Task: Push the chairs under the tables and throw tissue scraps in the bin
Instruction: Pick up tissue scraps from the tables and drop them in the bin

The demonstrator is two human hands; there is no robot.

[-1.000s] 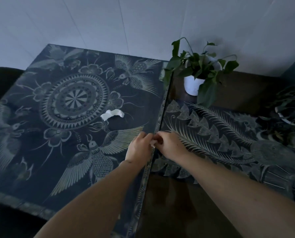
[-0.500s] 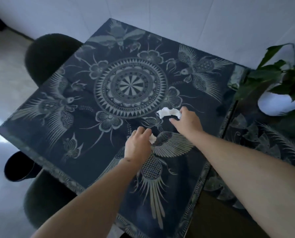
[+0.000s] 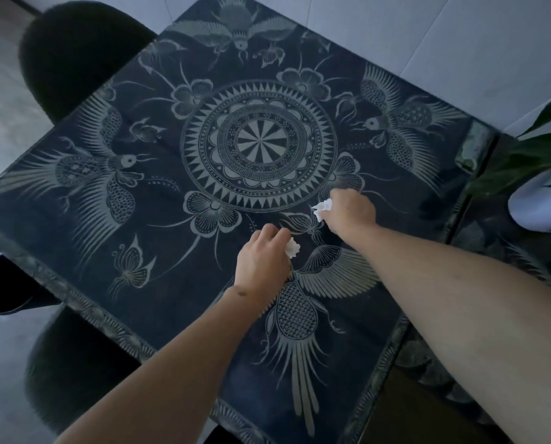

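Now lifted, tissue scrap (image 3: 322, 209) sits in right-hand fingers (image 3: 333, 206).

There are two hands over the table, the left hand (image 3: 261, 261) and the right hand (image 3: 348, 213), and each one closes its fingers on one white tissue scrap, so I count two scraps: the left scrap (image 3: 292, 248) and the right scrap (image 3: 322, 209). I count two tables, the big patterned table (image 3: 139, 245) and a second table (image 3: 479, 363) just beside it at the right edge, and one potted plant (image 3: 530, 165) on that side. Three dark chairs are seen on the left: a far chair (image 3: 75, 56), a near chair (image 3: 75, 363) and a chair between them (image 3: 5, 286).
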